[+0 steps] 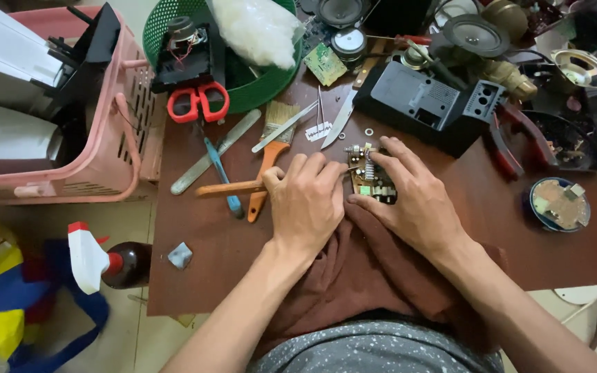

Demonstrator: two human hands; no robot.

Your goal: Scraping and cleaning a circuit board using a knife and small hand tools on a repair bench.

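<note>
Left hand (307, 202) and right hand (409, 197) gripped small green populated circuit board (370, 177) mid brown wooden desk (202, 262), bare surface front-left, pink plastic slatted basket (115, 148) overhanging left edge, clutter behind.

The small circuit board (370, 177) is partly covered: the right hand (412, 200) hides its 3 o'clock edge, the left hand (307, 200) its 9 o'clock corner. Its parts are too small to tell. The brown cloth (354, 276) runs under both wrists. At 12 o'clock, speakers (477, 33) are cut off by the edge.
</note>
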